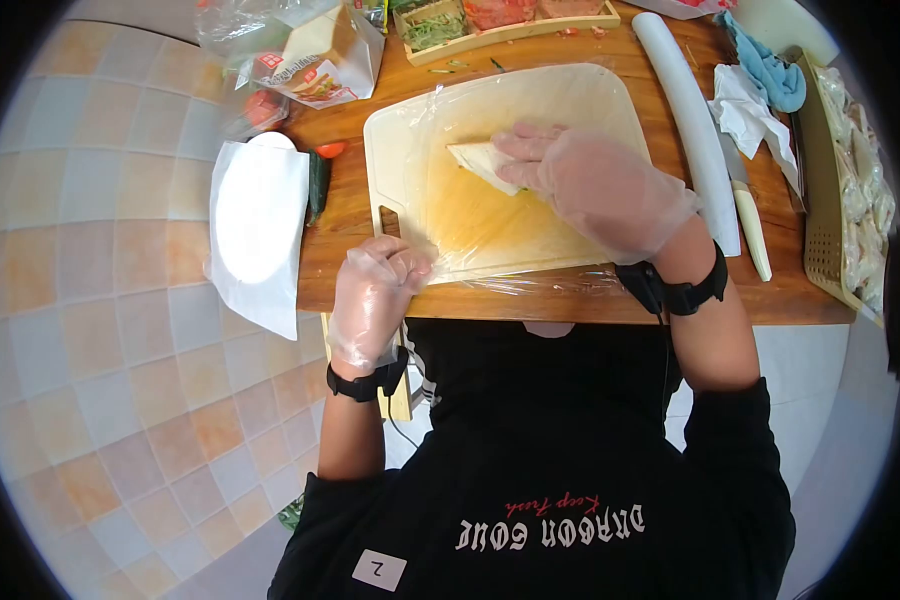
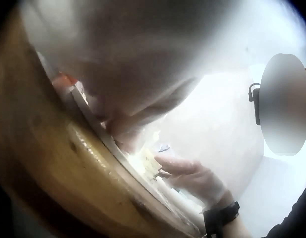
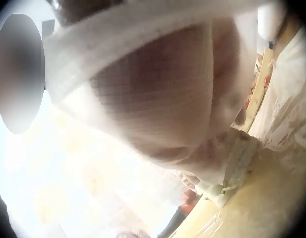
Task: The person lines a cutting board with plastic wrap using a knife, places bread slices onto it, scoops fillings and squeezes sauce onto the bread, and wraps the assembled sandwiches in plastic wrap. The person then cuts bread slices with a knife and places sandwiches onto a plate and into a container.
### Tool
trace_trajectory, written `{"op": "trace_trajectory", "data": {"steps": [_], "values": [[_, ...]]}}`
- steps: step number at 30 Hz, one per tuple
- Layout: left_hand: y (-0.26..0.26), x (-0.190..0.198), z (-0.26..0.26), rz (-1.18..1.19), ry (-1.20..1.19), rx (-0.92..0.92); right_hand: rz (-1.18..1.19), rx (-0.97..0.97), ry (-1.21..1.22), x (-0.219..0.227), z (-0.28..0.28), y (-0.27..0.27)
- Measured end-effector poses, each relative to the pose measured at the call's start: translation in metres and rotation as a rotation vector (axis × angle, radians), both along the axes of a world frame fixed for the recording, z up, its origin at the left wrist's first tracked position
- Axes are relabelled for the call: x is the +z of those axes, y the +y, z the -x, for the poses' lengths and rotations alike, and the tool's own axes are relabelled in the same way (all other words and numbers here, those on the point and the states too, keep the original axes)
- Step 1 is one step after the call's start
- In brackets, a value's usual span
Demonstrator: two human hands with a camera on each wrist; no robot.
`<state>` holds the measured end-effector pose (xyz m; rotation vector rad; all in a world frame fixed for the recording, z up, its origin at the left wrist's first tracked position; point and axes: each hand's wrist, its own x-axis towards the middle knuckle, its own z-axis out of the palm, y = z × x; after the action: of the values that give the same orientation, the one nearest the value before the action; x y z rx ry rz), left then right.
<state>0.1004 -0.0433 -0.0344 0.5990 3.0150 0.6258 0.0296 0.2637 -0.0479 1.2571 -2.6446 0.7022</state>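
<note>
A triangular sandwich half [image 1: 483,165] lies on cling film [image 1: 490,235] spread over a cream cutting board [image 1: 610,95]. My right hand [image 1: 610,190], in a clear plastic glove, grips the sandwich at its right side, fingers over the far edge and thumb nearer me. In the right wrist view, the sandwich's cut side [image 3: 239,158] shows white bread and a pale green filling beside the gloved fingers. At the board's near left corner, my gloved left hand [image 1: 375,295] has its fingers curled, pinching the film's edge close to the handle slot.
A cucumber piece [image 1: 318,188] and white paper [image 1: 260,235] lie left. Behind them stands a bread bag [image 1: 335,60]. A divided wooden tray [image 1: 510,32] of fillings is at the back. Rightward are a white roll [image 1: 685,130], a knife [image 1: 748,220] and a basket [image 1: 825,200].
</note>
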Motion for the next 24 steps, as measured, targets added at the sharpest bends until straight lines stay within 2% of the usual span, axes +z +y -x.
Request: {"op": "trace_trajectory", "data": {"steps": [2,6,10,12,13,15,16,18,20,22,23,24], "values": [[0.001,-0.002,0.005,0.012,0.025,-0.034,-0.013,0.001,0.072,-0.003,0.001,0.001],[0.002,-0.006,0.010,0.058,0.080,-0.121,-0.019,0.012,0.041,-0.002,0.002,0.001],[-0.002,-0.010,0.011,0.028,0.110,-0.118,0.048,0.013,0.038,-0.009,0.002,0.001],[0.001,-0.009,0.013,-0.124,0.160,-0.047,0.071,0.013,0.015,-0.009,0.002,0.001],[0.004,-0.004,0.014,-0.122,0.159,-0.049,0.073,0.008,0.015,-0.010,0.001,0.001],[0.013,0.012,0.019,-0.101,-0.033,0.111,0.075,0.003,0.019,-0.012,0.003,0.001],[0.017,0.017,0.024,-0.101,-0.030,0.109,0.069,0.009,0.034,-0.013,0.004,0.003],[0.024,0.023,0.037,-0.310,-0.090,0.166,0.063,0.010,0.051,-0.017,0.006,0.004],[0.028,0.026,0.051,-0.309,-0.046,0.122,0.088,0.024,0.121,-0.019,0.007,0.004],[0.039,0.026,0.066,-0.631,-0.094,0.120,0.126,0.032,0.110,-0.015,0.009,0.003],[0.043,0.027,0.071,-0.719,-0.109,0.039,0.163,0.045,0.094,-0.014,0.009,0.003],[0.046,0.025,0.078,-0.720,-0.110,0.034,0.163,0.040,0.096,-0.013,0.010,0.003]]}}
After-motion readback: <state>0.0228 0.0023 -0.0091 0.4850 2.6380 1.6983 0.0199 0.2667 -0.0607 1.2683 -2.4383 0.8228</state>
